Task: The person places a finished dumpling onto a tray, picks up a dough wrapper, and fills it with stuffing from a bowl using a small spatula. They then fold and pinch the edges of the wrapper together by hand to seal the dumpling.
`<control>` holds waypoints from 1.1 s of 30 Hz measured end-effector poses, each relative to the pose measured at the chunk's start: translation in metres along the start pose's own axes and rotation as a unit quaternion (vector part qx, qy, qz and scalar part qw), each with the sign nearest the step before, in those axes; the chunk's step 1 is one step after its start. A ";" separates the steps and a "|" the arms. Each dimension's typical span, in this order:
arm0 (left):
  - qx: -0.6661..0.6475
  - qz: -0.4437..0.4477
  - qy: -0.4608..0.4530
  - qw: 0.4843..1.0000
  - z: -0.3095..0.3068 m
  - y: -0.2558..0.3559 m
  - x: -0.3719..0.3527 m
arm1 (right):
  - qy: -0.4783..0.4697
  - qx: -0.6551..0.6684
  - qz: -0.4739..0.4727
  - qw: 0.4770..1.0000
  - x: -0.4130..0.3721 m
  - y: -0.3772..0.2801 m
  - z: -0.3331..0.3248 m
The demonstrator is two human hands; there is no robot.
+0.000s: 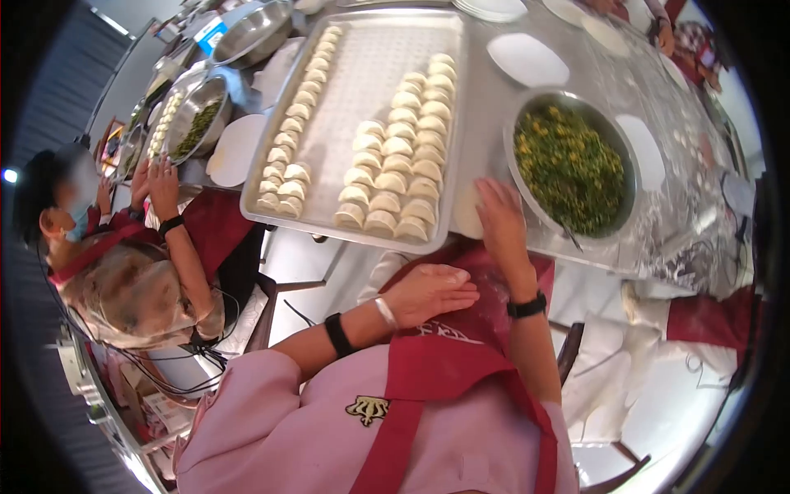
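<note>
My left hand (432, 294) is held in front of the red apron (448, 362), below the tray's near edge. Its fingers are stretched out, with nothing visible in them. My right hand (502, 221) reaches over the table edge between the tray and the bowl of filling, fingers extended. Its fingertips overlap the edge of a pale round dough wrapper (466, 216) lying by the tray. The large metal tray (329, 156) carries rows of folded dumplings (398, 165) along its right and left sides. Chopped greens with yellow bits (568, 160) fill the metal bowl (512, 156), where a utensil handle (571, 237) leans on the near rim.
White plates (528, 59) lie around the bowl. At left, a seated person (123, 247) in a red apron works near another bowl (220, 123) of greens. Other people's hands (665, 37) show at far right. A covered chair (605, 362) stands at right.
</note>
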State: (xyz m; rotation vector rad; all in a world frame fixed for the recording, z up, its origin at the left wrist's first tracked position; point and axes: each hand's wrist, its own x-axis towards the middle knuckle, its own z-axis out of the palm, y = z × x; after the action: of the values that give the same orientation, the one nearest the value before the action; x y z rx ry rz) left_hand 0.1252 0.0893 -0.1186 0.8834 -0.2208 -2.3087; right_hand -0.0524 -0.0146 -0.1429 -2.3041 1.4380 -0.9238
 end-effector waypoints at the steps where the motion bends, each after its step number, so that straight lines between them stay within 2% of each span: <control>1: -0.024 0.015 0.024 0.999 -0.004 -0.002 0.013 | -0.005 0.010 0.001 1.000 -0.002 -0.003 -0.004; 2: -0.047 0.027 0.047 0.997 -0.008 -0.004 0.025 | -0.010 0.019 0.004 1.000 -0.006 -0.007 -0.006; 3: -0.057 0.047 0.022 0.997 -0.011 0.000 0.035 | -0.012 0.016 0.006 1.000 -0.011 -0.011 -0.006; 5: -0.066 0.068 0.030 0.995 -0.012 -0.001 0.046 | -0.017 0.007 0.010 1.000 -0.018 -0.016 -0.008; 10: -0.065 0.117 0.064 0.989 -0.013 -0.011 0.053 | -0.042 0.017 0.027 0.999 -0.044 -0.033 -0.018; 14: 0.033 0.143 0.126 0.981 0.009 -0.018 0.040 | -0.040 0.068 0.029 0.996 -0.065 -0.032 -0.022; 16: 0.100 0.138 0.077 0.982 0.008 -0.022 0.035 | -0.035 0.129 0.063 0.989 -0.077 -0.042 -0.029; 17: 0.148 0.144 0.081 0.975 0.008 -0.021 0.035 | -0.036 0.159 0.083 0.983 -0.080 -0.049 -0.035; 20: 0.246 0.146 0.079 0.955 0.017 -0.023 0.024 | -0.063 0.295 0.215 0.929 -0.080 -0.073 -0.061; 22: 0.262 0.137 0.061 0.953 0.023 -0.018 0.017 | -0.061 0.356 0.245 0.900 -0.087 -0.072 -0.062; 26: 0.345 0.181 0.064 0.919 0.037 -0.005 -0.003 | -0.065 0.465 0.336 0.817 -0.098 -0.061 -0.049; 27: 0.347 0.180 0.087 0.916 0.041 -0.002 -0.010 | -0.035 0.569 0.356 0.741 -0.104 -0.056 -0.041; 30: 0.421 0.215 0.089 0.877 0.042 0.013 -0.033 | 0.022 0.661 0.377 0.648 -0.095 -0.057 -0.036; 31: 0.466 0.224 0.100 0.850 0.047 0.022 -0.046 | 0.052 0.654 0.368 0.659 -0.086 -0.061 -0.038; 33: 0.454 0.271 0.072 0.845 0.040 0.027 -0.054 | 0.080 0.489 0.310 0.811 -0.067 -0.063 -0.042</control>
State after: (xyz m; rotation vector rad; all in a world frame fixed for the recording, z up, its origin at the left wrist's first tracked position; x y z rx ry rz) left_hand 0.1430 0.0995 -0.0492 1.2157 -1.3857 -1.5266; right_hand -0.0550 0.0779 -0.1022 -0.9424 1.1889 -1.2352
